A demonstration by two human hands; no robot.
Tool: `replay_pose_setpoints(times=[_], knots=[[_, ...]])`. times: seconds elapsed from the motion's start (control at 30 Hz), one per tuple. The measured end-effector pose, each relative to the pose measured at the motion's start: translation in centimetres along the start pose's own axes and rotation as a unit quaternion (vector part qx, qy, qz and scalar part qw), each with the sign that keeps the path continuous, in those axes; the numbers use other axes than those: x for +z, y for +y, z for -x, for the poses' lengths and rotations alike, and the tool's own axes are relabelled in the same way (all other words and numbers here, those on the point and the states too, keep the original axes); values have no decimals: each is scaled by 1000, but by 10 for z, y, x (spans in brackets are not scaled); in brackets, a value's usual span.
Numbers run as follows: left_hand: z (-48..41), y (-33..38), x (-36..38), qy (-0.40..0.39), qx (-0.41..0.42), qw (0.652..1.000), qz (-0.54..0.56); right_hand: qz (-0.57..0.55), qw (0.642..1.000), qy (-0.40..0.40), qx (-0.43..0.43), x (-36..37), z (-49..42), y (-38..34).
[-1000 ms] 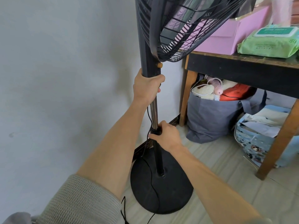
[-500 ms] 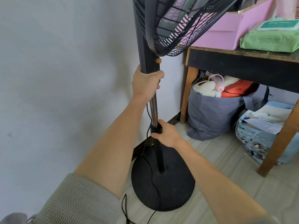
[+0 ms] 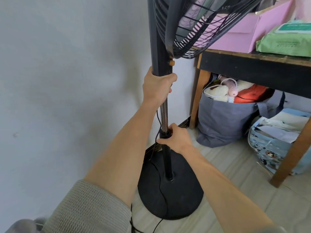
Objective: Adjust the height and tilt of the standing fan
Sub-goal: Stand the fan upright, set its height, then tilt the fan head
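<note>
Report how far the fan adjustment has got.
Done: nothing certain; a stretch of chrome inner pole shows above the collar. In hand: height, with the left hand gripping the upper column and the right hand gripping the collar. Left: settling the height, then tilting the fan head, which neither hand touches.

standing fan (image 3: pixel 164 158) on floor (image 3: pixel 235 190), wall (image 3: pixel 67 81) to its L, tabletop (image 3: pixel 252 64) to its R. on tabletop: box (image 3: pixel 244 31) + wipes pack (image 3: pixel 286 42), pack R of box. under it: tote bag (image 3: pixel 223 121), 2nd bag (image 3: pixel 269 148) to R.
</note>
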State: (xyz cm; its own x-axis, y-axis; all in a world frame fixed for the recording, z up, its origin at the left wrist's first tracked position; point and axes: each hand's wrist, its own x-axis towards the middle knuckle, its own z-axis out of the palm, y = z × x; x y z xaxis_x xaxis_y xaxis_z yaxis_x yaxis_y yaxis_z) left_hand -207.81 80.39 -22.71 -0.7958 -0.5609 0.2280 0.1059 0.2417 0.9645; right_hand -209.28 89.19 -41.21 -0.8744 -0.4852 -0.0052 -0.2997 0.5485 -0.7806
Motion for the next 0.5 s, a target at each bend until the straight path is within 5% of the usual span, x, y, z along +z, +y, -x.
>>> replay_pose_setpoints(times=[0.17, 0.33, 0.5], knots=[[0, 2, -1, 3, 4, 1000, -4, -89, 993, -79, -27, -7, -5, 6], [-1, 1, -2, 7, -2, 1000, 0, -7, 999, 50, -12, 6, 6, 0], [4, 3, -1, 6, 1, 1000, 3, -71, 996, -45, -41, 9, 2, 3]])
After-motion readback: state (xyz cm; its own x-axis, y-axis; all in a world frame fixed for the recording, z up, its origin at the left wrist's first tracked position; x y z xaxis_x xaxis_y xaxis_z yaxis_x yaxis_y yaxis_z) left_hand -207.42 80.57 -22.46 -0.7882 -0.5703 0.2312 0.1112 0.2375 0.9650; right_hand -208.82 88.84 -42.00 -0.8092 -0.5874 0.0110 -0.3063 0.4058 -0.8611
